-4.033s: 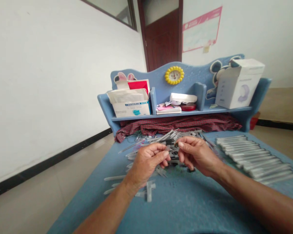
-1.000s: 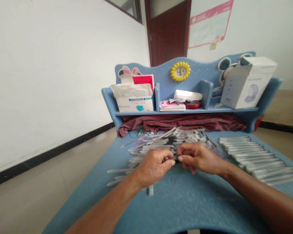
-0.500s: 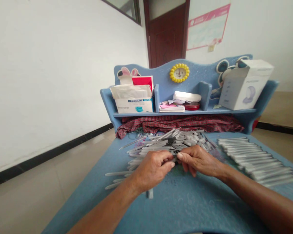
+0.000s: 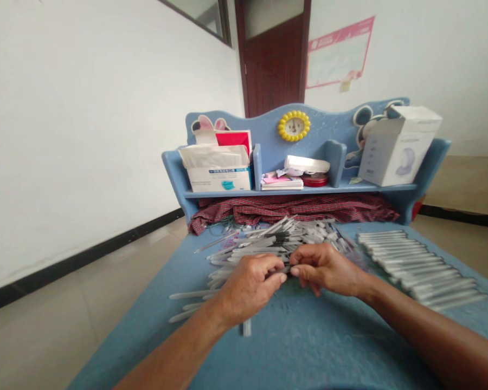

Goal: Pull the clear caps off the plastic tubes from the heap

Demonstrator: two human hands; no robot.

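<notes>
My left hand (image 4: 252,283) is closed, with thumb and fingers pinching a pen whose dark end (image 4: 285,270) shows past the fingertips. Most of that pen is hidden by the hand. My right hand (image 4: 324,269) meets it from the other side, thumb and forefinger pinched at the pen's dark end. Just beyond both hands lies a loose heap of translucent pens (image 4: 268,238), some with black parts. Several more pens (image 4: 189,296) stick out under my left forearm. To the right, a neat row of pens (image 4: 415,265) lies side by side.
Everything lies on a blue desk (image 4: 309,346). At its back, a red checked cloth (image 4: 293,208) is bunched under a shelf (image 4: 337,189). That shelf holds a mask box (image 4: 219,176), papers (image 4: 282,183), a red round tin (image 4: 315,180) and a white box (image 4: 398,146).
The view has shifted slightly. Both hands stay close together at the same spot by the heap, and the right fingers have shifted a little around the pen's end.
</notes>
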